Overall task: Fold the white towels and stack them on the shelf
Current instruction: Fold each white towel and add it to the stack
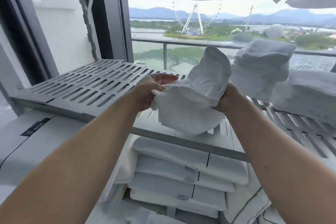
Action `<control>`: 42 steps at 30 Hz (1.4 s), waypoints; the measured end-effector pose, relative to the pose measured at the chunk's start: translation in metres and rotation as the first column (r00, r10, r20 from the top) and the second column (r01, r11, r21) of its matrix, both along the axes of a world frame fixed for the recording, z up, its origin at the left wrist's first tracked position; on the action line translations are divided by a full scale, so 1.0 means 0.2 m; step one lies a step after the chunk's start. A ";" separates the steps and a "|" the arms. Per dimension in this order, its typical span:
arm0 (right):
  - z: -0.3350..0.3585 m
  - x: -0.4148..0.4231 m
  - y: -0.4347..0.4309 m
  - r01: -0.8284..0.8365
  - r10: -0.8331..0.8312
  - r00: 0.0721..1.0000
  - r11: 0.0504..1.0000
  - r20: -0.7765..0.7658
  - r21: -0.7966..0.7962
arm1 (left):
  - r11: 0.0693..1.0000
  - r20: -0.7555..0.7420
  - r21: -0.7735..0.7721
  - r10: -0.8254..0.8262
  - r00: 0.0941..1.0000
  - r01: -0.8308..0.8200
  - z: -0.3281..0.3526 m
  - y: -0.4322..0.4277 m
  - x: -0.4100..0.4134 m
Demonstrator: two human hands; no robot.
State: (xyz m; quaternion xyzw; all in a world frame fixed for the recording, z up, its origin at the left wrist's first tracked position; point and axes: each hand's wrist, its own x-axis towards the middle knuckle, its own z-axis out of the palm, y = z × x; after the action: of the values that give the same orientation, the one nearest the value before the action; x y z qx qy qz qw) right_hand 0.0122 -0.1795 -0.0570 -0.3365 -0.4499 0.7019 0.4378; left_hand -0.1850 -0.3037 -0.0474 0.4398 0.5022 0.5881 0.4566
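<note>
Evidently mid-fold: the left hand [153, 90] pinches one edge of a small white towel [190, 100] with its forefingers loose, the right hand [229, 97] clenched on the other, above the slatted shelf [87, 85]. Next, it needs squaring, then setting beside the folded stack [260, 69] at right.

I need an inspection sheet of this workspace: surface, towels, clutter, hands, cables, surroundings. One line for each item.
Surface: grey slatted shelf, left part bare.
Job's things: white towel held above the shelf edge, bunched, not folded flat; towel pile on the shelf at right; folded stack on the level below.
Clutter: nothing seen.
Grippers: left hand and right hand each keep a grip on one side of the towel.
Cables: nothing seen.
Surroundings: window behind the shelf, balcony railing, Ferris wheel, water and hills.
</note>
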 end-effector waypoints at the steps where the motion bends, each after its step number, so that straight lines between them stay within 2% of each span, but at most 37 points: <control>1: 0.01 0.01 0.04 -0.029 0.029 0.999 1.000 -0.026 0.002 | 1.000 -0.131 0.008 0.027 0.991 -0.026 0.03 0.03 -0.03; 2: 0.01 0.03 0.10 -0.043 0.044 0.998 0.999 -0.036 0.017 | 0.997 -0.329 0.020 0.079 0.941 -0.076 0.08 0.07 -0.07; 3: 0.04 0.06 0.13 -0.070 0.072 0.995 0.997 -0.067 0.035 | 0.989 -0.556 0.068 0.148 0.818 -0.132 0.14 0.10 -0.10; 4: 0.06 0.08 0.17 -0.108 0.112 0.989 0.993 -0.099 0.048 | 0.978 -0.726 0.129 0.205 0.657 -0.163 0.19 0.14 -0.14; 5: 0.07 0.11 0.21 -0.122 0.128 0.986 0.991 -0.103 0.063 | 0.968 -0.821 0.184 0.248 0.514 -0.172 0.24 0.18 -0.19; 6: 0.08 0.14 0.25 -0.117 0.124 0.990 0.989 -0.069 0.089 | 0.958 -0.872 0.222 0.278 0.402 -0.182 0.27 0.23 -0.23; 8: 0.04 0.15 0.35 -0.002 -0.027 0.987 0.984 0.157 0.178 | 0.936 -0.931 0.254 0.305 0.200 -0.243 0.27 0.33 -0.30; 10: -0.03 0.12 0.45 0.075 -0.195 0.906 0.947 0.374 0.312 | 0.925 -0.980 0.176 0.198 0.034 -0.337 0.17 0.43 -0.35; 11: -0.08 0.10 0.49 0.056 -0.215 0.867 0.939 0.449 0.341 | 0.920 -0.995 0.089 0.103 0.017 -0.382 0.09 0.48 -0.35; 13: -0.17 0.06 0.56 -0.005 -0.231 0.784 0.926 0.576 0.378 | 0.902 -0.994 -0.098 -0.065 0.091 -0.420 -0.04 0.56 -0.34; 14: -0.20 0.04 0.59 -0.050 -0.251 0.734 0.907 0.632 0.418 | 0.893 -0.988 -0.138 -0.097 0.117 -0.428 -0.09 0.59 -0.33; 16: -0.21 0.00 0.64 -0.149 -0.304 0.623 0.858 0.721 0.491 | 0.870 -0.991 -0.121 -0.077 0.110 -0.479 -0.15 0.65 -0.32; 19: -0.21 -0.04 0.67 -0.182 -0.353 0.534 0.839 0.768 0.512 | 0.836 -0.999 -0.031 -0.036 0.002 -0.547 -0.22 0.68 -0.30; 22: -0.20 -0.05 0.66 -0.176 -0.361 0.531 0.838 0.767 0.516 | 0.889 -0.998 0.044 0.017 -0.062 -0.456 -0.29 0.71 -0.27; 24: -0.21 -0.05 0.65 -0.167 -0.377 0.517 0.836 0.769 0.522 | 0.927 -0.996 0.074 0.053 -0.064 -0.368 -0.30 0.72 -0.27; 29: -0.24 -0.08 0.64 0.113 -0.475 0.576 0.852 0.665 0.511 | 0.966 -0.987 0.155 0.141 -0.082 -0.208 -0.28 0.76 -0.32; 31: -0.25 -0.12 0.61 0.171 -0.507 0.597 0.838 0.621 0.519 | 0.969 -0.977 0.194 0.176 -0.119 -0.157 -0.26 0.76 -0.36; 33: -0.24 -0.15 0.54 0.228 -0.545 0.644 0.806 0.537 0.546 | 0.957 -0.953 0.275 0.257 -0.160 -0.096 -0.23 0.77 -0.43; 34: -0.23 -0.15 0.49 0.252 -0.565 0.669 0.783 0.483 0.568 | 0.939 -0.934 0.337 0.324 -0.152 -0.065 -0.20 0.78 -0.48; 36: -0.22 -0.17 0.39 0.215 -0.554 0.727 0.745 0.405 0.632 | 0.868 -0.867 0.495 0.490 -0.090 -0.050 -0.10 0.80 -0.59; 37: -0.23 -0.18 0.34 0.153 -0.532 0.734 0.734 0.421 0.661 | 0.823 -0.825 0.565 0.561 -0.065 -0.061 -0.04 0.81 -0.63; 39: -0.25 -0.22 0.28 0.015 -0.507 0.670 0.740 0.542 0.673 | 0.767 -0.771 0.636 0.637 -0.009 -0.084 0.03 0.83 -0.68; 42: -0.32 -0.26 0.25 -0.062 -0.536 0.495 0.763 0.684 0.643 | 0.816 -0.812 0.578 0.576 0.094 -0.015 -0.05 0.78 -0.65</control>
State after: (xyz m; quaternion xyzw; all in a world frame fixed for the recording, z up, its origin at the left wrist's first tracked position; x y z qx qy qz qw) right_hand -0.0403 -0.1290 -0.1201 -0.5384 -0.7424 0.2002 0.3448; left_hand -0.3153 -0.1476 -0.0565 0.6818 0.6099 0.3397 -0.2184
